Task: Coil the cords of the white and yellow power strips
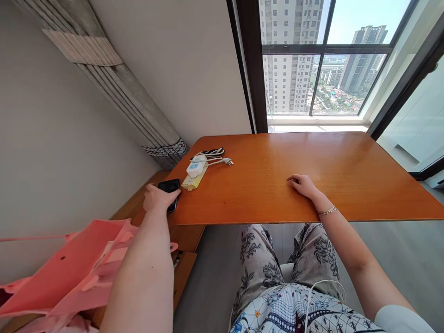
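At the table's left end, my left hand [158,196] is closed around a black smartphone [169,186], thumb along its right edge and fingers on the far left side. The phone lies at the tabletop's edge, partly covered by the hand. Just right of it is a yellowish power strip [190,183] with a white adapter block [196,165] on top. A coiled cable with a plug [227,161] lies beside them. My right hand [302,185] rests on the orange-brown wooden table [263,194], fingers curled together, with no object visible in them.
A pink felt bag [76,263] sits at lower left, close to my left forearm, on a lower wooden surface. Behind the table are a tied grey curtain [138,106], a wall and a window [322,51]. My legs are under the table's front edge.
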Available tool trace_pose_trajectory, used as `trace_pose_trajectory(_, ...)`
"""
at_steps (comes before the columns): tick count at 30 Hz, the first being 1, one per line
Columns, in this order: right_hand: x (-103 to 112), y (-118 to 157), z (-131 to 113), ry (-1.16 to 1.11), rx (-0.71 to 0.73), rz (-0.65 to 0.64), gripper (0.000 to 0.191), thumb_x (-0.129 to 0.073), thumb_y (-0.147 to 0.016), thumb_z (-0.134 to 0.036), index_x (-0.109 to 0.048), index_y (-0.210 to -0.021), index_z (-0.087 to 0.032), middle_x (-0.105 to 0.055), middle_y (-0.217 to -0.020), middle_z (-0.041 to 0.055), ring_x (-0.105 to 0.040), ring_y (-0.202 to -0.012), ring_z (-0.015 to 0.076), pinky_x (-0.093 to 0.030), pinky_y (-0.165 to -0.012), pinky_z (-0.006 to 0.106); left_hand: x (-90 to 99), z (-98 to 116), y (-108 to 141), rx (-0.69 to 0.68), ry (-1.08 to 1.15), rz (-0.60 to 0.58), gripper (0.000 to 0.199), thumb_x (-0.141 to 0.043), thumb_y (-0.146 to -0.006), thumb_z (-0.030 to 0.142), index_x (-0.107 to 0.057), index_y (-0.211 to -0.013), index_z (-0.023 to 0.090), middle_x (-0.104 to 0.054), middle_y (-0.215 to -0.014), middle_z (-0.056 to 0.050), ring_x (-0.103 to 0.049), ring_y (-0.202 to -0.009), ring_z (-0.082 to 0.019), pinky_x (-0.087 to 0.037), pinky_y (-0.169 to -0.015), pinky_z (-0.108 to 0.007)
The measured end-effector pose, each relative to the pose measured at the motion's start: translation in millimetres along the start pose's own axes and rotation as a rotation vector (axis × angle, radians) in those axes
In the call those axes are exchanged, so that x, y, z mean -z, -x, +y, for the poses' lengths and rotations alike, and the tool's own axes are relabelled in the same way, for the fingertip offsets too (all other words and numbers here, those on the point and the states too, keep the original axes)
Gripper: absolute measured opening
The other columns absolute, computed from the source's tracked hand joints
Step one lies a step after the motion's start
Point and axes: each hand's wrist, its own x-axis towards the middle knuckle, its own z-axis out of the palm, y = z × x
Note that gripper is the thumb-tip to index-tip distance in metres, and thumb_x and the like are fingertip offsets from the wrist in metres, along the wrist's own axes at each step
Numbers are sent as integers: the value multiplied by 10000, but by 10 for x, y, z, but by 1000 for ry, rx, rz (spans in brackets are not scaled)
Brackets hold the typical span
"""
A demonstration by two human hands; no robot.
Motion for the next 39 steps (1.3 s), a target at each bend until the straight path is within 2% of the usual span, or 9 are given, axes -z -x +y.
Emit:
trace_pose_trajectory(4,-9,-8,14,-4,5,8,171,-612,-886,-227,-770,-953,-219,-764,-838,31,-692,-771,172,-515,-770,287,68,31,47,223,-72,-69,950,-698,-663,565,-400,-1347,-22,-549,-1353,-349,-543,-1278,-432,-472,-958,-543)
trace_pose_trajectory(11,-21,-10,19,1,8,13,179,-608,-883,-225,-773,-953,-215,-764,-844,42,-686,-773,179,-511,-774,297,110,117,-14,260,-134,-171,974,-718,-630,500,-402,-1414,16,-468,-1462,-329,-443,-1372,-451,-498,-895,-567)
trace_pose_trajectory(14,-19,-8,7,5,7,14,181,-603,-884,-224,-771,-952,-217,-763,-844,40,-683,-768,178,-510,-775,298,103,188,-23,273,-41,-124,871,-639,-737,478,-416,-1390,-52,-459,-1426,-389,-427,-1359,-512,-459,-908,-644)
trace_pose_trajectory(16,-16,-9,1,8,7,13,182,-602,-884,-225,-770,-951,-216,-762,-842,40,-683,-767,177,-509,-770,297,94,264,-15,218,30,-49,716,-488,-865,432,-429,-1372,-70,-457,-1416,-395,-439,-1349,-506,-419,-954,-667)
trace_pose_trajectory(19,-15,-10,-3,10,8,13,180,-602,-885,-231,-768,-952,-215,-766,-863,43,-685,-780,178,-507,-762,293,61,434,-12,25,107,-18,582,-365,-952,383,-413,-1415,33,-458,-1483,-269,-427,-1407,-362,-387,-1091,-537)
trace_pose_trajectory(21,-15,-9,-1,8,10,14,178,-603,-886,-236,-767,-953,-220,-767,-872,40,-686,-785,176,-507,-760,290,19,576,-17,-158,153,-31,617,-444,-936,418,-374,-1439,69,-409,-1536,-222,-348,-1465,-303,-350,-1151,-453)
trace_pose_trajectory(24,-16,-6,-2,6,12,15,179,-599,-888,-233,-766,-952,-222,-767,-874,37,-685,-784,174,-509,-766,289,-58,777,-11,-373,136,-121,830,-647,-820,431,-296,-1456,29,-337,-1546,-281,-271,-1489,-376,-316,-1166,-504)
trace_pose_trajectory(27,-16,-6,-10,5,11,14,187,-592,-890,-228,-766,-958,-215,-763,-854,37,-686,-786,175,-511,-776,289,-115,889,20,-341,47,-201,924,-733,-752,435,-286,-1477,77,-381,-1489,-306,-408,-1393,-445,-391,-1089,-555)
trace_pose_trajectory(39,-27,-27,-1,-22,-3,17,175,-606,-874,-236,-772,-930,-227,-753,-832,31,-670,-764,172,-507,-796,298,-242,927,212,-240,89,-22,720,-642,-814,332,-394,-1460,136,-600,-1341,-238,-570,-1266,-375,-442,-1048,-503)
